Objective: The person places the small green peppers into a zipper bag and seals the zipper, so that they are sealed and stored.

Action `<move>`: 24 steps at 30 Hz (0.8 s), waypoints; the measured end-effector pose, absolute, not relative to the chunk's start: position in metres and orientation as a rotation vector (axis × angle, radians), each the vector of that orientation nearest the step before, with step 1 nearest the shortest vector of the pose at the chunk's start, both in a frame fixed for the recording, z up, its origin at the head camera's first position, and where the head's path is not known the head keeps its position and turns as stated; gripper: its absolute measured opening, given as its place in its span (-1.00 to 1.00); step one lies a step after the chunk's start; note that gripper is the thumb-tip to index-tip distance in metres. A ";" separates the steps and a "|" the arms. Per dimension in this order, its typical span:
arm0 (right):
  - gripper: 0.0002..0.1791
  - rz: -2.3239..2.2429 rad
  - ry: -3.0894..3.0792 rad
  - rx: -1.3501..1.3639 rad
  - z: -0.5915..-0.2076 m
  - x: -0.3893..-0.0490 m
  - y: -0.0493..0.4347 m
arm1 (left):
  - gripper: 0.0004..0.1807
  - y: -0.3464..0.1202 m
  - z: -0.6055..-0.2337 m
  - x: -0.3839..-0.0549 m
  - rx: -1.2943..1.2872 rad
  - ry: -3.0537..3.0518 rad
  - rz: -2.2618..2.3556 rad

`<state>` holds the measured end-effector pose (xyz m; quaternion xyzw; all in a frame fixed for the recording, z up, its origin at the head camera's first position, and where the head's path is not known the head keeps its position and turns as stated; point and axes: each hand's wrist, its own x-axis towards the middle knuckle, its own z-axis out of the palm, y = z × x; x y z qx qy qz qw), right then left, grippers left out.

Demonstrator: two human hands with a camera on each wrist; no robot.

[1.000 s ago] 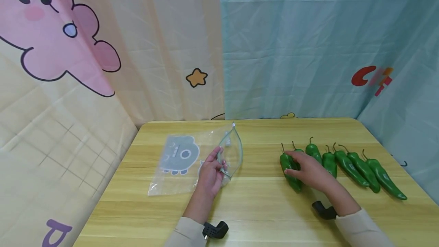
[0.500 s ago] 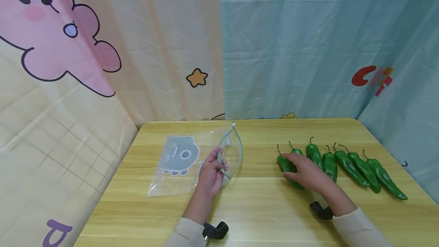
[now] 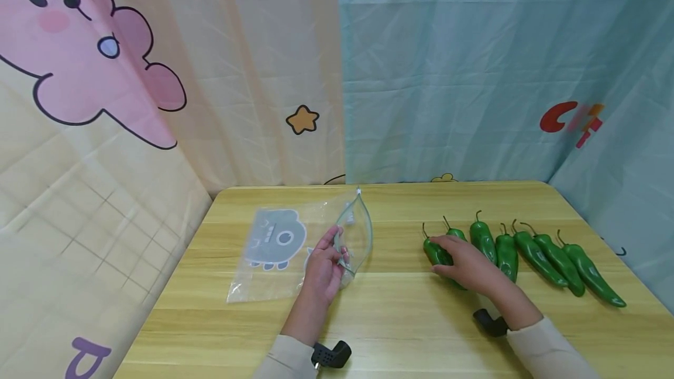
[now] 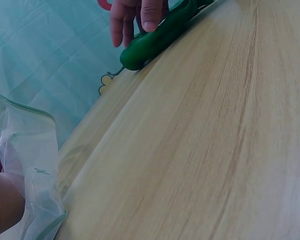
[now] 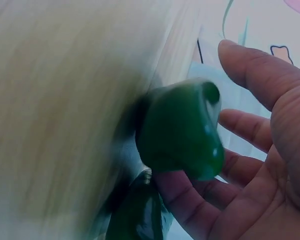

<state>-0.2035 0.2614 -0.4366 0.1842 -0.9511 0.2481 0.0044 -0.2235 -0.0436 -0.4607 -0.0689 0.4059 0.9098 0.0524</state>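
The printed clear zip bag (image 3: 297, 244) lies where it did a second ago, its mouth open on its right side, no pepper visible inside. The left hand (image 3: 323, 268) has not moved either, pinching the near edge of that mouth. The right hand (image 3: 468, 265) has slid toward the bag, and the leftmost green chili pepper (image 3: 434, 252) has come with it, now lying on the table right of the bag and well apart from it. That hand's fingers bend about the pepper; its thumb looks apart, and I cannot tell how firm the hold is. The work in hand seems to centre on this one pepper, the nearest to the mouth.

Behind the bag hang a cream curtain (image 3: 253, 75) and, to its right, a blue curtain (image 3: 447, 75). Beneath it is a wood-grain table (image 3: 400, 332); farther right of the bag lie six other green chili peppers (image 3: 591, 274).
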 end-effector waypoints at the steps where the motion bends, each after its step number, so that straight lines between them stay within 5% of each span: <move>1: -0.32 0.767 -2.977 0.583 -0.437 -0.203 0.261 | -0.29 -0.043 -0.461 -0.223 -0.212 1.232 2.768; 24: -0.38 0.627 -3.094 0.555 -0.427 -0.205 0.255 | -0.29 -0.043 -0.461 -0.221 -0.204 1.238 2.766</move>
